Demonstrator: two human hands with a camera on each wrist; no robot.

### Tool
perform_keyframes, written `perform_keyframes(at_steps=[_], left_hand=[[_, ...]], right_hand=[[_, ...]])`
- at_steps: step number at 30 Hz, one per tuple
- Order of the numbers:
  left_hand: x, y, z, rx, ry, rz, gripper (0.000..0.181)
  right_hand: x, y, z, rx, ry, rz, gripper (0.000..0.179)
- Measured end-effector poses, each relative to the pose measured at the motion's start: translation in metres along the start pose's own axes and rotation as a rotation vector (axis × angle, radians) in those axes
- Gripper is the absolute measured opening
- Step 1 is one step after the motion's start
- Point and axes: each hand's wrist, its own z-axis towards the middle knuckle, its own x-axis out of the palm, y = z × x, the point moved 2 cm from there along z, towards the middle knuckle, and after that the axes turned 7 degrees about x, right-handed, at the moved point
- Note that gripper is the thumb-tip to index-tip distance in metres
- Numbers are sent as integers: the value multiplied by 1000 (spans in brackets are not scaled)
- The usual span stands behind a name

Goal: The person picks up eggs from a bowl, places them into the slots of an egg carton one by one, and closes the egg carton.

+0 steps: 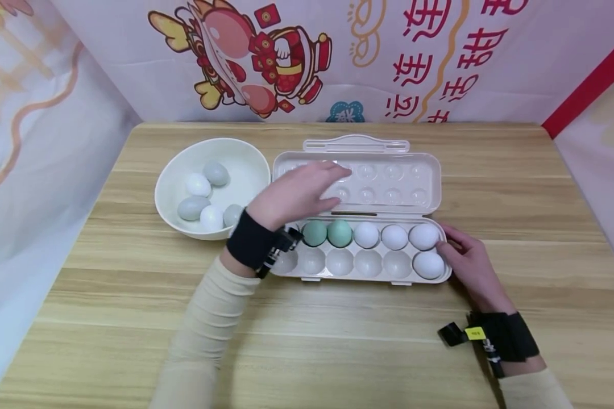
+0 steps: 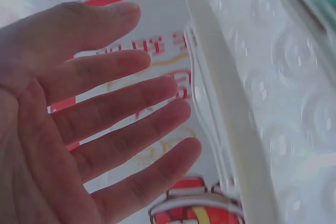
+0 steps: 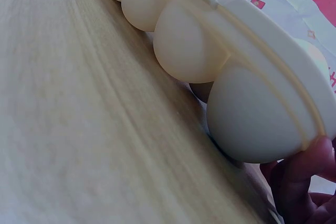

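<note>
A person's left hand [image 1: 301, 190], empty with fingers extended, hovers over the open lid [image 1: 381, 184] of an egg carton [image 1: 340, 263] on a wooden counter [image 1: 363, 346], while the right hand [image 1: 468, 266] grips the carton's right end. Two green eggs [image 1: 340, 233] sit beside white eggs [image 1: 394, 237] in the far row; a white bowl [image 1: 251, 173] holding pale eggs [image 1: 193, 208] stands just left.
</note>
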Motion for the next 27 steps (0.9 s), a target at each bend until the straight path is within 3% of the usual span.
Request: perform_keyframes(at_steps=[5,13,18,27], left_hand=[[-15,18,-20,-83,-1,-16,50],[-26,38,-45,-193,40,-29,52],[-32,52,-56,-201,54,-15,49],[-36,81,-72,-187,90,-14,43]], right_hand=[[0,0,0,-3,-14,-26,44],[0,0,-1,-5,-9,1,43],[-1,0,0,-8,-18,-57,43],[0,-2,0,2,-14,-45,43]])
